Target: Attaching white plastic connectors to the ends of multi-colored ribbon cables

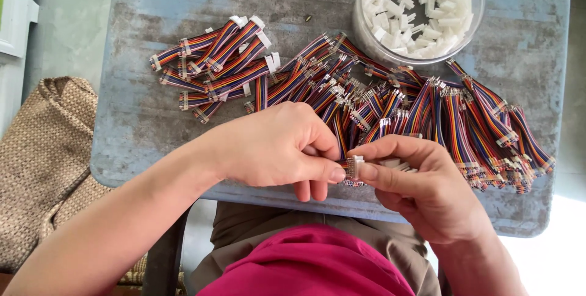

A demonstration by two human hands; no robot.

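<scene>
my left hand (278, 146) and my right hand (421, 183) meet at the near edge of the table (152, 3), just above my lap; between them is one short ribbon cable (349, 171) with rainbow wires; my left thumb and forefinger pinch its end, fingertips pressed together on it; my right thumb and forefinger pinch a small white connector housing (356, 163) that touches the same end; some more white housings (390, 163) lie inside my right hand, the other fingers curled around them; at 12 o'clock from my hands is a big heap of loose ribbon cables (427, 113), spreading to 2 o'clock; at 11 o'clock is a smaller group of cables with white housings already on (220, 58); at 1 o'clock, far side of the table, stands a clear round tub (366, 33) full of white housings; at 9 o'clock, on the floor, is a woven bag (43, 155).
</scene>
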